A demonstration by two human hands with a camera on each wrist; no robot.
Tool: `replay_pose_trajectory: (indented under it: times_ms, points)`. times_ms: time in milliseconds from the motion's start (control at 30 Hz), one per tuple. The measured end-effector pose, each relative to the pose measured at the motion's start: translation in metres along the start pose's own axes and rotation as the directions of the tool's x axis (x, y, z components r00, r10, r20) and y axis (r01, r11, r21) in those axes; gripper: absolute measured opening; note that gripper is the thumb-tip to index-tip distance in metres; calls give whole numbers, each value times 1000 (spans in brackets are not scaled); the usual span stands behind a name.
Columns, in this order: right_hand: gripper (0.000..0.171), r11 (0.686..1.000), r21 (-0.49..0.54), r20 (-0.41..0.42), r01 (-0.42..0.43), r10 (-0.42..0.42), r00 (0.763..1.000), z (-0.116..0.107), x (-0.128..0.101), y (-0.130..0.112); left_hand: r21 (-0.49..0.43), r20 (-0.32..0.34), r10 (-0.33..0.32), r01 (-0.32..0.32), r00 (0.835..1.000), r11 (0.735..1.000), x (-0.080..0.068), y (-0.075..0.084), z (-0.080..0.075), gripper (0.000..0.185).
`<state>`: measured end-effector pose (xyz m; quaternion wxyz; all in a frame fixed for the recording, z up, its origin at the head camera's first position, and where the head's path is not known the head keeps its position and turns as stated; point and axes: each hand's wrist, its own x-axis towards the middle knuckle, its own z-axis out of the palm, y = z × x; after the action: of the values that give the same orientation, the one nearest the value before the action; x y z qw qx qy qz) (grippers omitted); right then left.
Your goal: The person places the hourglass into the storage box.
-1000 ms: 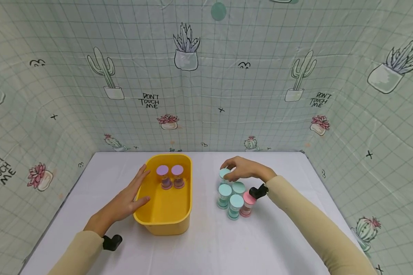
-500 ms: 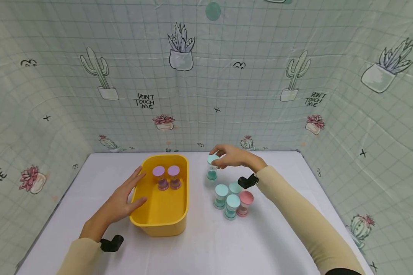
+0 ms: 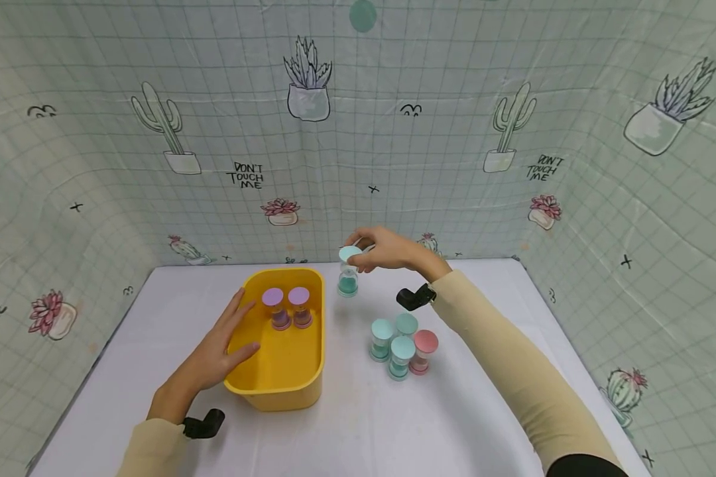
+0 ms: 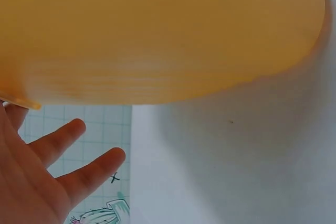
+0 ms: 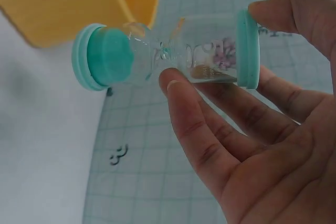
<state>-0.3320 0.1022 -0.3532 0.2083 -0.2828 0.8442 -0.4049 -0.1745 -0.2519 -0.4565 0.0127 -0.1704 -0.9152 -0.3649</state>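
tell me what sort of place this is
Likely a staged tabletop booth, though the wider room is hidden: a white table, cactus-print sheeting on three sides, and a yellow bin.

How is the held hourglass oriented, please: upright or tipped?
Roughly upright: in the head view, the right hand holds the hourglass with its teal sand at the bottom.

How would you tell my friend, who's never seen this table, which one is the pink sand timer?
Start at the big yellow bin on the white table. Just right of it in the head view, four sand timers stand bunched together. The pink sand timer is the one furthest right, and the only pink one: its three neighbours are mint green.
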Motion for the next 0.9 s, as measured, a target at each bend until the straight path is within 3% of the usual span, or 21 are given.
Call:
replay_pose_trajectory:
  times_ms: [367,533,733,900]
  points:
    - [48,992,-68,61,108,-104,993,16,19,-54,-1,-14,5,-5,1000,1000,-1,0,1,82]
    - [45,984,-90,133,152,-140,981,34,31,-71,61,-4,-32,32,999,998,-2,2,-1,86]
    - [46,958,-223,172,182,-145,974,56,43,-77,116,10,-51,49,999,992,-2,4,-3,87]
    - [46,949,-244,227,198,-142,963,76,55,-74,103,20,-50,48,999,993,-5,2,-3,85]
